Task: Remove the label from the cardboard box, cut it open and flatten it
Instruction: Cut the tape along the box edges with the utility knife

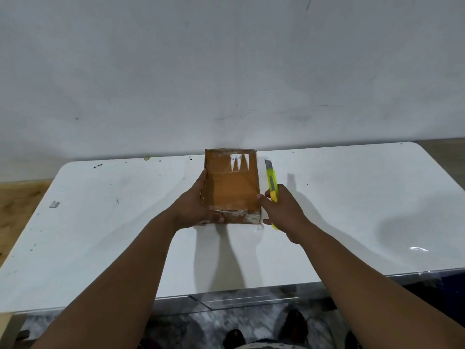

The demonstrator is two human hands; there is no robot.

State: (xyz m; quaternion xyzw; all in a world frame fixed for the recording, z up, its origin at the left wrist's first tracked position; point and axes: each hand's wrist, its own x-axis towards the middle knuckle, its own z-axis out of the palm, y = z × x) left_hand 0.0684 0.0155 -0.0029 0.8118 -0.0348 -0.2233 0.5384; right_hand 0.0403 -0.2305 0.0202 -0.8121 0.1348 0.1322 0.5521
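Cardboard box [232,187] gripped by left hand [195,206]; right hand [284,210] holds yellow cutter [271,183].

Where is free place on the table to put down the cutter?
Bare table lies right of the right hand, and a broad patch left of the left hand. The middle is crowded: both hands flank the cardboard box, the cutter beside it.
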